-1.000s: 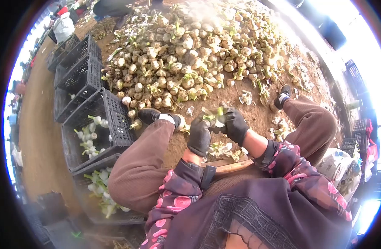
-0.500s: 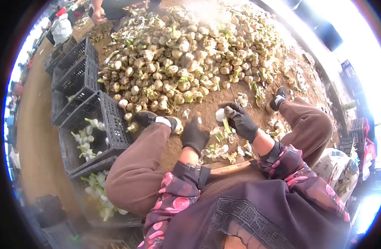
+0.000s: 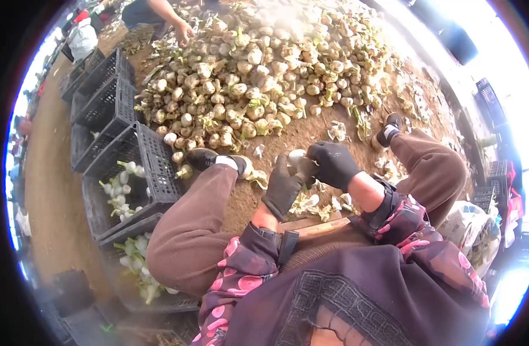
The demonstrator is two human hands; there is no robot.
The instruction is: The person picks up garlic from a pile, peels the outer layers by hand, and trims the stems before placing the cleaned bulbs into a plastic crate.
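Note:
Over the ground between my knees, my two dark-gloved hands meet around one white garlic bulb (image 3: 297, 155). My left hand (image 3: 284, 187) is closed against the bulb from the left, thumb and fingers pointing up. From the other side my right hand (image 3: 336, 166) is curled on it, its fingertips touching the left ones. The fingers cover the bulb's lower part and its stem. Loose peelings (image 3: 306, 203) lie just below my hands. A strip of wood (image 3: 322, 229) rests across in front of my lap.
A large heap of unpeeled garlic (image 3: 241, 86) spreads ahead. To the left stand black crates (image 3: 160, 167), the nearer ones holding white bulbs with green stems (image 3: 118, 187). Another person's hand (image 3: 184, 33) reaches to the heap's far left. A whitish sack (image 3: 463, 222) sits beside my right leg.
My left hand has moved right to meet my right hand at the bulb, which has shifted slightly left. The other person's hand has moved right, onto the heap's edge.

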